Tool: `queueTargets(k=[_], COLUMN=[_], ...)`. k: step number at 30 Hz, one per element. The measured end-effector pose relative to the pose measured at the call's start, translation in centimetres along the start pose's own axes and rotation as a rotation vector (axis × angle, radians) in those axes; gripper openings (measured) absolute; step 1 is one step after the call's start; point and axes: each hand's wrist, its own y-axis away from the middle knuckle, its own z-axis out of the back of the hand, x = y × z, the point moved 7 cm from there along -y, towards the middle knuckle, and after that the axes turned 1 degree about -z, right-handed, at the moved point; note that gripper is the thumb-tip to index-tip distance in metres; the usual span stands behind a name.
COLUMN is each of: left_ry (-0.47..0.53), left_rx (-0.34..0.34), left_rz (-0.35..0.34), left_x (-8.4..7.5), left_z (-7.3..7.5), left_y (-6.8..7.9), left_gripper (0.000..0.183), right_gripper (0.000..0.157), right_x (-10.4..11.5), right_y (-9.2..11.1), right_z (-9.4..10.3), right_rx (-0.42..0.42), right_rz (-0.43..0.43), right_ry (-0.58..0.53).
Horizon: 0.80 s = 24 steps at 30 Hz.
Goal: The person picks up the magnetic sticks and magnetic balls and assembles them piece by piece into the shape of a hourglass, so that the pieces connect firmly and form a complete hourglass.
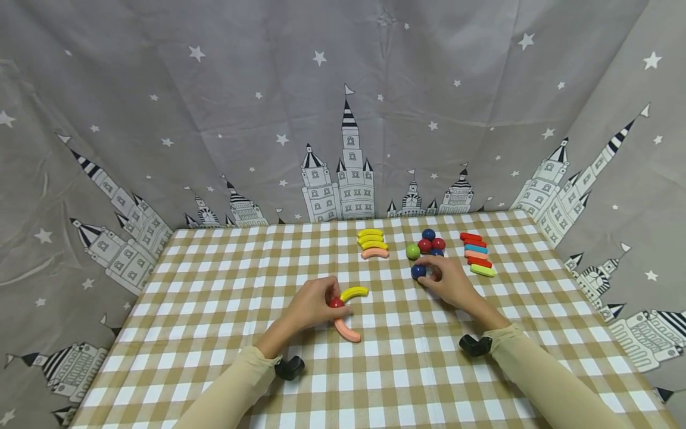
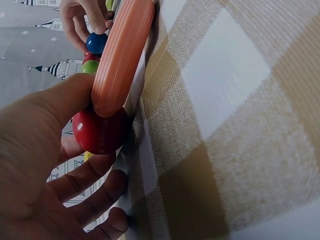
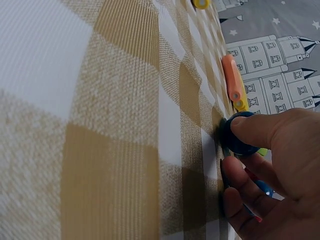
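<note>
My left hand (image 1: 312, 302) holds a glossy red ball (image 2: 102, 131) between thumb and fingers, low over the checked cloth. A salmon-coloured curved stick (image 2: 125, 55) meets the ball on its near side, pointing toward me. On the far side a yellow curved stick (image 1: 355, 292) runs from the ball to the right. Over to the right, my right hand (image 1: 446, 279) pinches a dark blue ball (image 1: 418, 272) with the thumb and fingertips, close to the cloth. Just behind it lies a cluster of balls: a green ball (image 1: 412, 251), red balls (image 1: 438, 243) and a blue ball (image 1: 428, 235).
At the back of the checked tablecloth (image 1: 214, 322) lies a row of yellow curved sticks (image 1: 371, 238) with a salmon curved stick (image 1: 375, 253) in front. Short straight sticks (image 1: 476, 254) in red, blue, salmon and lime line up at right. A grey castle-print curtain (image 1: 257, 71) surrounds the table.
</note>
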Motion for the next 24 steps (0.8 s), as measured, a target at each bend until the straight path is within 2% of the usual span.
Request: queueTargets(k=[6,11,15,19,24], left_ry=[-0.029,-0.062,-0.1,-0.099,-0.081], left_rx=[0.016,0.036,0.048,0.06,0.072], left_rz=[-0.036,-0.124,-0.182,-0.203,-0.192], left_x=[-0.3,-1.0,-1.6,-2.2,-2.6], left_z=[0.0,-0.3,-0.7,-1.0,-1.2], left_y=[-0.4,-1.1,-1.7,-2.2,-2.7], left_gripper=[0.044,0.051,0.046,0.036,0.028], right_gripper=[0.034,0.035,0.036,0.037,0.038], right_x=[0.0,-0.2,-0.2,-0.4,-0.6], right_y=[0.1,0.3,0.5,0.6,0.7], right_z=[-0.2,-0.3,-0.4,-0.5,-0.5], right_rx=[0.03,0.045,0.05,0.053,0.052], right_rz=[-0.01,-0.018,-0.009,-0.011,-0.019], right_ry=[-0.027,-0.055,-0.061,-0.054,-0.042])
